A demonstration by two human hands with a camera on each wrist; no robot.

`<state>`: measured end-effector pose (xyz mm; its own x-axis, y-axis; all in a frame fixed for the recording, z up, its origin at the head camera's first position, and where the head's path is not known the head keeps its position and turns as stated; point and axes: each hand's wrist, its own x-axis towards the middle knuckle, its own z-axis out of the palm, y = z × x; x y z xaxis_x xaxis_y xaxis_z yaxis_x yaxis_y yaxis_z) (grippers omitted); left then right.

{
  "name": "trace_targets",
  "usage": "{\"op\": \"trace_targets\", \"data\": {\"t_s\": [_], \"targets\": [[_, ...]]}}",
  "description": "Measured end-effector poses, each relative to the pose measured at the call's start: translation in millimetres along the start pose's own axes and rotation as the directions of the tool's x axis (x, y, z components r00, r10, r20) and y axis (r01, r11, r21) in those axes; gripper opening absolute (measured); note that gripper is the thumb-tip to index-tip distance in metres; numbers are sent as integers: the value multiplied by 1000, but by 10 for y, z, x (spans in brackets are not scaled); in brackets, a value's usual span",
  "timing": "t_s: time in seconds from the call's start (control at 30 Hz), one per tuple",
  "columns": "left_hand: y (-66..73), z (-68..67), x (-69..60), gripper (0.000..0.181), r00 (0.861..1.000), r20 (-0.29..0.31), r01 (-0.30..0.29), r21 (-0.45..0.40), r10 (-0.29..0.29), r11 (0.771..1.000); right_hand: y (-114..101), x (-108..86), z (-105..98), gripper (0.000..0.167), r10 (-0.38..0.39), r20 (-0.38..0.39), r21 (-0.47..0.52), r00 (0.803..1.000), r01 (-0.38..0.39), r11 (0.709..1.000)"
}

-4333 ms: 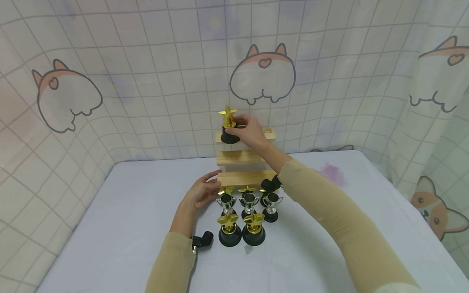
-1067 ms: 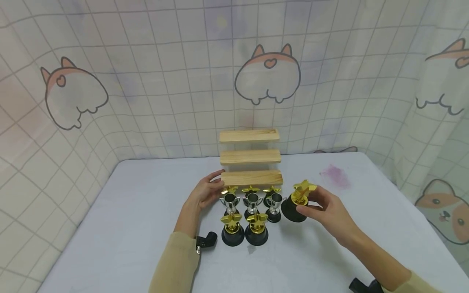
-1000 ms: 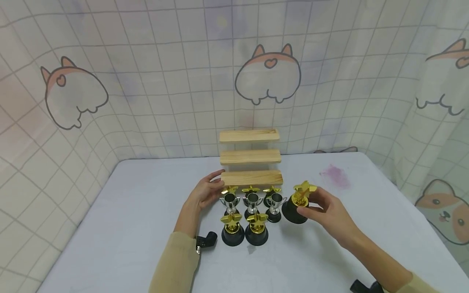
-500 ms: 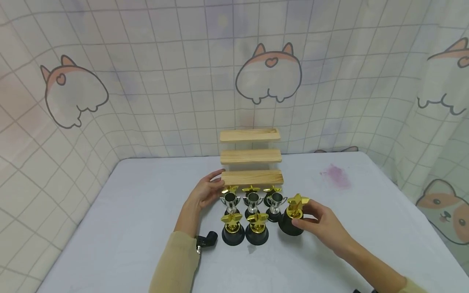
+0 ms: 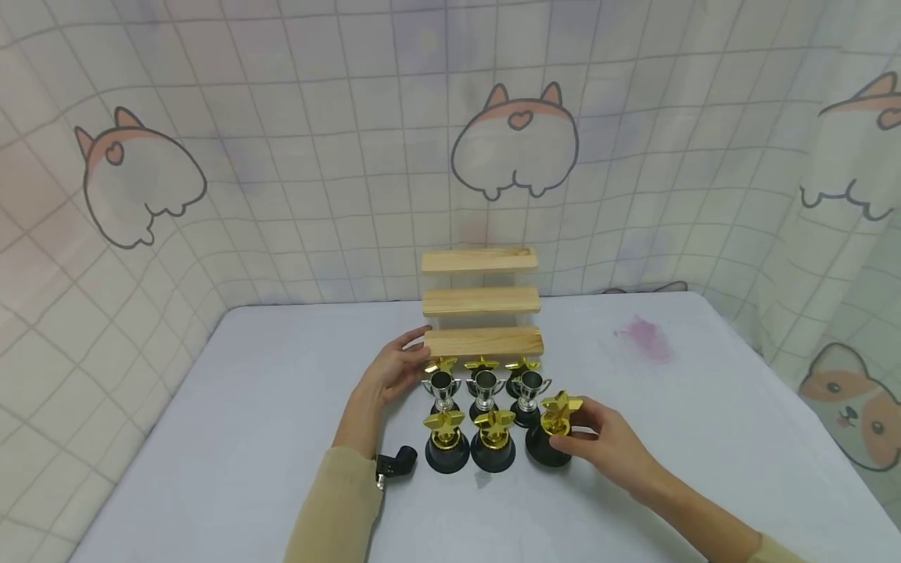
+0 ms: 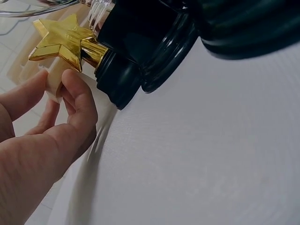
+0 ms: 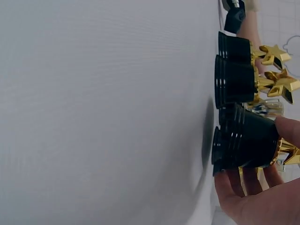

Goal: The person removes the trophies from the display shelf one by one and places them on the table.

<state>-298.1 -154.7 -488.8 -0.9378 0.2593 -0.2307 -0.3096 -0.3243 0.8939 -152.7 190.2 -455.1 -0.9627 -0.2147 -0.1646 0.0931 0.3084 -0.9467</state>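
My right hand grips a gold star trophy with a black base, at the right end of the front row. In the right wrist view, the thumb and fingers lie around its black base; whether it touches the table I cannot tell. My left hand pinches the left end of the lowest board of a three-tier wooden shelf. Two more star trophies stand left of the held one. Behind them are three silver cup trophies, then three star trophies, partly hidden.
A white-covered table carries everything, with a pink stain at the right. Behind it hangs a grid-patterned curtain with corgi drawings. A black wrist camera sits on my left wrist, close to the front trophies.
Earlier, my right hand held the star trophy up at the top shelf. It has since brought it down to the right and then toward the front row. My left hand stays at the shelf.
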Motion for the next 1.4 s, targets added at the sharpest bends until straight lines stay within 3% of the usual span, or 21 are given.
{"op": "trace_targets", "data": {"t_s": [0.43, 0.9, 1.07, 1.23, 1.3, 1.4], "targets": [[27, -9, -3, 59, 1000, -6, 4, -15, -4, 1000, 93, 101, 119, 56, -110, 70, -11, 992, 111, 994], [37, -17, -25, 59, 1000, -3, 12, -8, -12, 1000, 76, 97, 150, 64, -92, 56, -89, 994, 97, 991], [32, -40, -55, 57, 1000, -12, -13, 85, 14, 996, 78, 92, 63, 67, -96, 71, -151, 993, 106, 983], [73, -91, -118, 54, 998, -46, -39, 210, 50, 977, 72, 104, -110, 66, -117, 94, -220, 989, 136, 966], [120, -112, -158, 53, 995, -74, -47, 248, 67, 968, 50, 117, -206, 64, -133, 90, -274, 987, 153, 950], [212, -140, -222, 52, 988, -122, -53, 318, 96, 947, -7, 145, -380, 57, -188, 65, -382, 980, 199, 903]]}}
